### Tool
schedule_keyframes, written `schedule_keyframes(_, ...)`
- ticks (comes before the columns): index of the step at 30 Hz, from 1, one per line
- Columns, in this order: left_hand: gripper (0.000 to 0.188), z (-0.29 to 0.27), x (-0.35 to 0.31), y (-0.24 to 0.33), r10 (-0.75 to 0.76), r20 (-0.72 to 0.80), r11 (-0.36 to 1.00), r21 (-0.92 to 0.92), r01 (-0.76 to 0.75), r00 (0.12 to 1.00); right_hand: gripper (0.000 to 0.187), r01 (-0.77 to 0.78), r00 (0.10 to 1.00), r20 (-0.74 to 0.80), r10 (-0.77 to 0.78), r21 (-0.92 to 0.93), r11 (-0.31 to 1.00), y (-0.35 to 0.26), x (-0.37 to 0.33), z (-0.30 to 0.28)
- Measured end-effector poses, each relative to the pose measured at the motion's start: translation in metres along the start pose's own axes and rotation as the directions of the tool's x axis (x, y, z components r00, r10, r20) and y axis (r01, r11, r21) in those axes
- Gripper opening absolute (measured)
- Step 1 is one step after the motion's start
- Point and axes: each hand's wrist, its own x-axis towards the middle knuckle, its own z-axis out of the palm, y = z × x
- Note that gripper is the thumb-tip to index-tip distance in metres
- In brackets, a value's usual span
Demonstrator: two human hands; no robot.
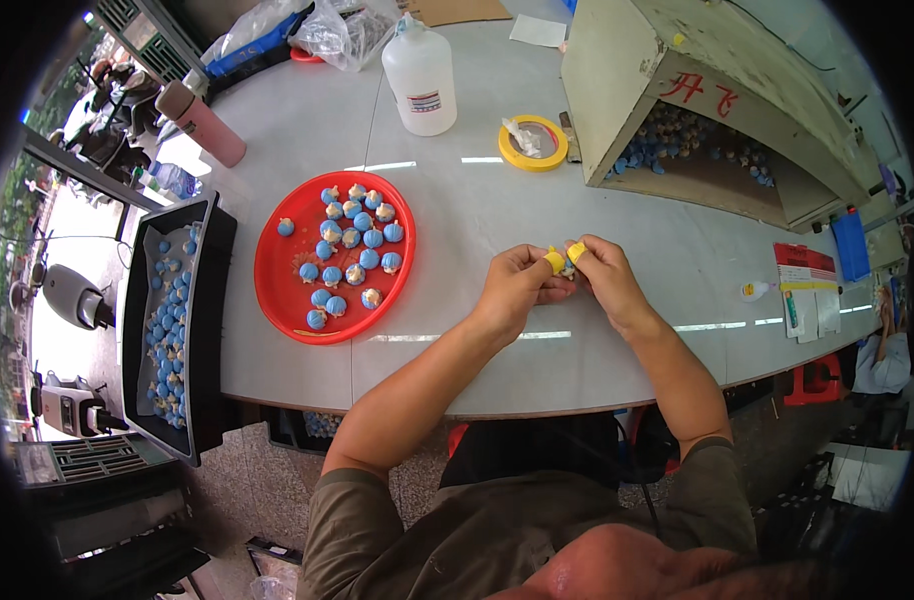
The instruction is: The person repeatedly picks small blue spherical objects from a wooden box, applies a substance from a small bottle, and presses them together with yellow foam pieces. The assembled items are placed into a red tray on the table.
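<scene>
My left hand (512, 287) and my right hand (610, 282) meet over the grey table (457, 215), right of its middle. Yellow coverings (554, 261) wrap both thumb tips. Pinched between the fingers is a small blue and cream ball-shaped piece (568, 269), mostly hidden by them. To the left lies a round red tray (267, 290), where several blue ribbed balls (351, 238) with cream tops are spread out. They look like the same kind of piece as the one in my hands.
A black bin (209, 335) of blue balls stands at the left edge. Beyond the tray are a pink flask (202, 125) and a white plastic bottle (420, 85). A yellow tape roll (534, 164) lies near a cream box (617, 85) holding more pieces. Papers (807, 290) lie at right.
</scene>
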Motion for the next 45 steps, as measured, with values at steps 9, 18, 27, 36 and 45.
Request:
schedule_keyframes(9, 0.021, 0.003, -0.001, 0.001, 0.028, -0.027, 1.0, -0.01, -0.028, 0.999, 0.028, 0.083, 0.997, -0.006, -0.083, -0.027, 0.996, 0.003, -0.003, 0.007)
schedule_keyframes(18, 0.023, 0.004, -0.002, 0.0, 0.039, -0.049, 0.997, 0.075, -0.035, 0.998, 0.028, 0.102, 0.994, -0.047, -0.1, 0.033, 0.994, 0.009, -0.003, 0.014)
schedule_keyframes(27, 0.019, 0.007, -0.003, -0.001, 0.023, -0.065, 0.999, 0.04, -0.021, 0.998, 0.024, 0.078, 0.996, -0.056, -0.073, 0.105, 0.991, 0.009, -0.005, 0.017)
schedule_keyframes(36, 0.018, 0.007, -0.003, 0.0, 0.019, -0.077, 0.999, 0.038, -0.016, 0.997, 0.02, 0.076, 0.996, -0.055, -0.07, 0.104, 0.992, 0.006, -0.005, 0.019)
schedule_keyframes(45, 0.016, 0.009, -0.004, 0.001, 0.027, -0.082, 0.998, 0.051, -0.022, 0.996, 0.02, 0.09, 0.995, -0.051, -0.086, 0.083, 0.992, 0.008, -0.004, 0.018)
